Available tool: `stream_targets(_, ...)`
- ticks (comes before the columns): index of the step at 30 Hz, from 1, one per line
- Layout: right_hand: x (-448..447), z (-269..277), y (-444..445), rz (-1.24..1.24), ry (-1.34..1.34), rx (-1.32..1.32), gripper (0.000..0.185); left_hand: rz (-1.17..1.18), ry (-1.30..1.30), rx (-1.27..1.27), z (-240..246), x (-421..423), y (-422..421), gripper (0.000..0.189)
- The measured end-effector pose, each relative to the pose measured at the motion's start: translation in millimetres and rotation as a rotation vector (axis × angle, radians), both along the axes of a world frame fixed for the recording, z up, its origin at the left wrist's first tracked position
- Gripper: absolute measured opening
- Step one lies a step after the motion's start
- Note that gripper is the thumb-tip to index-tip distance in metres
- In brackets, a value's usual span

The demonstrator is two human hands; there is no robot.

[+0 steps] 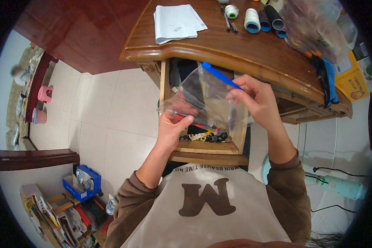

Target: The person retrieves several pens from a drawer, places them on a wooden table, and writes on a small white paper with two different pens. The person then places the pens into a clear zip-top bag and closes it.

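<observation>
A clear plastic bag [190, 80] with a blue strip [218, 76] along its upper edge is stretched between my hands, above a pulled-out wooden drawer [209, 151]. My right hand [257, 99] pinches the blue strip at its lower right end. My left hand [175, 127] grips the bag's left side, thumb in front and fingers showing through the plastic. Thin red and dark sticks [201, 125] lie along the bag's bottom; whether they are pens cannot be told. Below the bag, the drawer holds dark round pieces [221, 137] and a yellow-and-white wrapper [200, 135].
Folded white paper [176, 23], several thread spools [252, 20] and a filled plastic bag [317, 28] sit on the wooden desk [217, 43]. A blue-and-black item [327, 82] hangs over its edge. A blue box [86, 183] rests on a cluttered rack at lower left.
</observation>
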State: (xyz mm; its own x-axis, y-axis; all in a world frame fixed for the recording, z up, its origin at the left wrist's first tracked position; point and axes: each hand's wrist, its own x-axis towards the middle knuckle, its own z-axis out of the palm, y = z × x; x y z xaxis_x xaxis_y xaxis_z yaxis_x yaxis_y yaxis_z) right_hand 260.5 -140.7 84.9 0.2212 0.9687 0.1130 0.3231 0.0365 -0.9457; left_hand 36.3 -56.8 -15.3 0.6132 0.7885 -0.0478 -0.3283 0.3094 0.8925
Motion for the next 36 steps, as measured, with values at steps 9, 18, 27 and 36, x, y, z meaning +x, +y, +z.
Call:
stream_targets(9, -4, 1, -3, 0.065, 0.105, -0.136, 0.02, -0.024, -0.032, -0.006, 12, 8, -8, 0.015)
stream_targets(18, -2, -12, -2, 0.154, -0.109, 0.176, 0.017, -0.008, 0.188, 0.887, 38, 1, -1, 0.018)
stream_targets(27, 8, -24, -12, 0.066, -0.677, 0.611, 0.024, 0.177, 0.476, 1.798, 59, -1, -9, 0.035)
stream_targets(36, 11, -9, -16, -0.075, -0.554, 0.467, 0.022, 0.256, 0.194, 1.102, 40, -7, -6, 0.074)
